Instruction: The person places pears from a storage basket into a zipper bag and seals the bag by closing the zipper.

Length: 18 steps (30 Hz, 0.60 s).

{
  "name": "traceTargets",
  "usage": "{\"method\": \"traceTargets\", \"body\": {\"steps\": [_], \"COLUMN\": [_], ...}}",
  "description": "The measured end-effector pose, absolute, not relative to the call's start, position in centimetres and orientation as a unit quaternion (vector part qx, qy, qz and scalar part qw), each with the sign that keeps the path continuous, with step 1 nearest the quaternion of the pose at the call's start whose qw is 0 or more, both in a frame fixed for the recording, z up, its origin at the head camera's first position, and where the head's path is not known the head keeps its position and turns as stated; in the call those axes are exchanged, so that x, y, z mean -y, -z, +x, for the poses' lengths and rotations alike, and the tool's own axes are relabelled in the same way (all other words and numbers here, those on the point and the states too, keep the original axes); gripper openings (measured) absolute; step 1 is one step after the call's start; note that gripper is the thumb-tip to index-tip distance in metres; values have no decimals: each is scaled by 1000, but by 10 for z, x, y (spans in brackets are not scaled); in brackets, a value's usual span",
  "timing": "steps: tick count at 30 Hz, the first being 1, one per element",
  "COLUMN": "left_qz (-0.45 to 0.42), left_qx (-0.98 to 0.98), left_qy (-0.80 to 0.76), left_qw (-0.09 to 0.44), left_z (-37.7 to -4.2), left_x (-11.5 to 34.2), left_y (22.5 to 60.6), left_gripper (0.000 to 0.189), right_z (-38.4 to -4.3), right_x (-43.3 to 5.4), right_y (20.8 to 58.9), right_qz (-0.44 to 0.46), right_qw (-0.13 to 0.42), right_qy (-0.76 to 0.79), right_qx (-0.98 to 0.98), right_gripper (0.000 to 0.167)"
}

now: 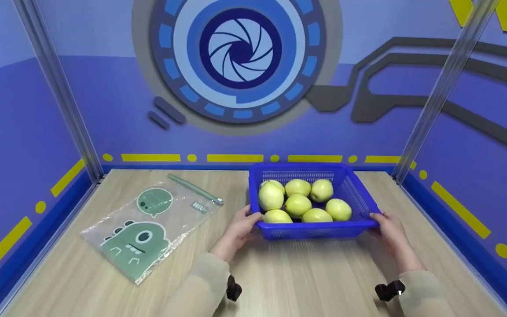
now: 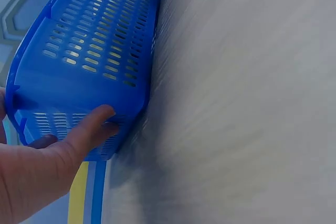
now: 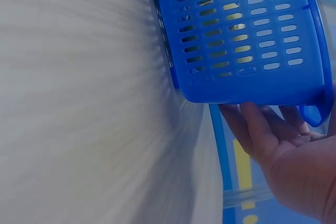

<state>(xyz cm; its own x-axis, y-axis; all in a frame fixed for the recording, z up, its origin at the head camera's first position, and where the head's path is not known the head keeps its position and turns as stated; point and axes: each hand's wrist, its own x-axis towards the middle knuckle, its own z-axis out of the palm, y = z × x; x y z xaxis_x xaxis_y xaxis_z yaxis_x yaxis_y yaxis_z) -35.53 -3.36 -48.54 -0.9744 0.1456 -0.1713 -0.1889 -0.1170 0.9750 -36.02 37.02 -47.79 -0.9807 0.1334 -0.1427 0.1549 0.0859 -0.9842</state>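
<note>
I have both hands on the blue basket (image 1: 315, 230), which is right of the middle of the table (image 1: 297, 281), toward the back wall (image 1: 218, 141). My left hand (image 1: 239, 225) pinches the basket's near left corner, thumb at the rim and fingers against the outside. My right hand (image 1: 390, 230) grips the near right corner the same way, its thumb on the rim; on the right wrist view I see its fingers bent against the end wall. I cannot tell whether the basket's bottom touches the wood. Inside I count eight yellow-green fruit (image 1: 298, 205), one partly hidden behind another. Left of the basket and well apart from my left hand, a clear bag (image 1: 137, 237) with a green monster print lies flat, its green slider (image 1: 195, 189) toward the back.
</note>
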Motion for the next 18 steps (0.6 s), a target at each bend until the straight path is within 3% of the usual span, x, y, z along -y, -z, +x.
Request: {"method": "traceTargets", "body": {"steps": [14, 18], "left_qz": [-5, 2], "left_qx": [-654, -665], "left_qy": [-749, -740], "left_qw": [107, 99], "left_z": [-317, -305], "left_x": [79, 90], "left_y": [488, 487], "left_gripper": [65, 67], "right_z": [-323, -314], "right_x": [-329, -319], "right_y": [478, 479], "right_qz": [84, 79], "right_qw": [5, 13], "right_qy": [636, 633], "right_qx": [-767, -770], "right_gripper": [15, 23]}}
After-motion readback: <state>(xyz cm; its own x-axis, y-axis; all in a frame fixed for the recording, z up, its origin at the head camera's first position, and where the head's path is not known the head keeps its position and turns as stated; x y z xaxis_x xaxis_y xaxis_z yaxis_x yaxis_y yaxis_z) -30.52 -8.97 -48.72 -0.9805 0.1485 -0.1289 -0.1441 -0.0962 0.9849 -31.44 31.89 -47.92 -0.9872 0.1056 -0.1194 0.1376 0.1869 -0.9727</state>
